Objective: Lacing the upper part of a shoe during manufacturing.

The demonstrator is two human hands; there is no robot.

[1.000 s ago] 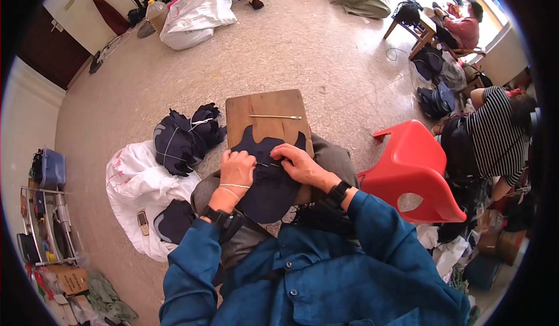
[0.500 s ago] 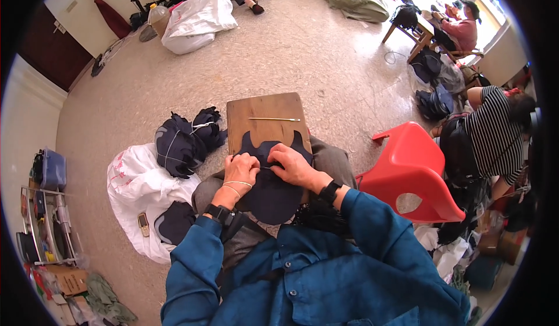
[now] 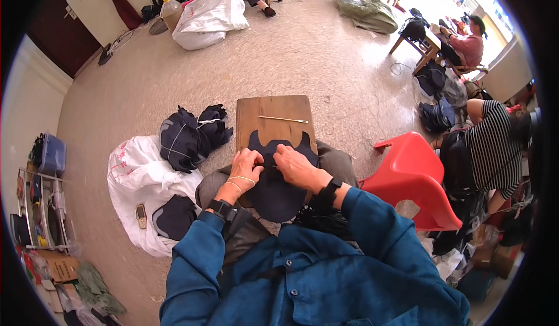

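A dark navy fabric piece [image 3: 276,195], with two pointed horns at its far end and a rounded near end, lies over a wooden board [image 3: 247,113] at my lap. Closed fingers of my left hand [image 3: 247,166] pinch the fabric near its left edge. Beside it, my right hand [image 3: 297,167] has its thumb and fingers bent together on the same fabric; any thread between them is too small to make out. A slim metal needle-like rod [image 3: 283,119] rests on the board beyond both hands.
Left of me, tied bundles of dark pieces [image 3: 186,140] and a phone [image 3: 141,216] lie on a white sack [image 3: 125,177]. A red plastic chair [image 3: 413,169] stands at right, near a person in a striped top [image 3: 492,148]. Another person [image 3: 469,43] sits far right.
The whole view has shifted slightly. My right hand's fingertips have come up a little toward the far end of the fabric, while my left hand keeps its place at the fabric's left side.
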